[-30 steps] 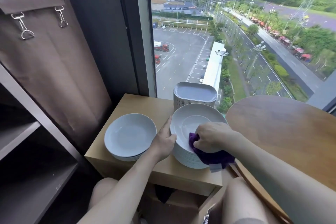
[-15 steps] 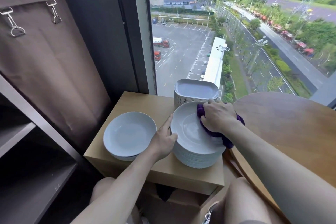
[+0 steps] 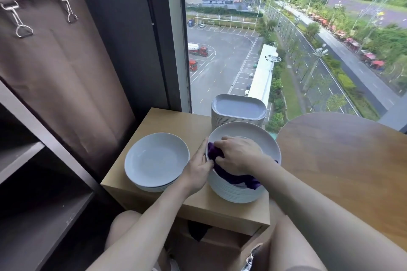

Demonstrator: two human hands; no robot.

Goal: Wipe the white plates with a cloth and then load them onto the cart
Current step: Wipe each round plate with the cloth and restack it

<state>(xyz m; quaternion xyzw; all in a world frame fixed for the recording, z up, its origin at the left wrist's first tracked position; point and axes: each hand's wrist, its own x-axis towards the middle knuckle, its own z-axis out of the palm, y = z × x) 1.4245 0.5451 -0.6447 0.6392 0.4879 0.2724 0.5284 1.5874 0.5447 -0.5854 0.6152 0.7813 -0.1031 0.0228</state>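
The top white plate (image 3: 242, 130) sits on a tall plate stack (image 3: 237, 193) at the near right of a small wooden cabinet (image 3: 174, 123). A purple cloth (image 3: 233, 177) is bunched inside it on the left and near side, with an end hanging over the near rim.

The right hand (image 3: 239, 154) is down on the cloth, fingers curled and gripping it against the plate's inner left side. The left hand (image 3: 198, 167) is just outside the left rim. Its fingers are straight and held together along the edge, and the thumb touches the rim right beside the cloth.

Just left of that is a shorter stack of round plates (image 3: 156, 160), close to the left wrist but not touching the tall stack. Behind the tall stack, on the far side by the window (image 3: 220, 61), there's a pile of square plates (image 3: 239, 108).

A round wooden table (image 3: 341, 156) crowds in on the right, its edge just beside the tall stack. On the left stands the cart (image 3: 44, 136) with dark shelves, and a brown fabric bag (image 3: 57, 72) is clipped up between it and the cabinet. Bare knees show at the bottom.
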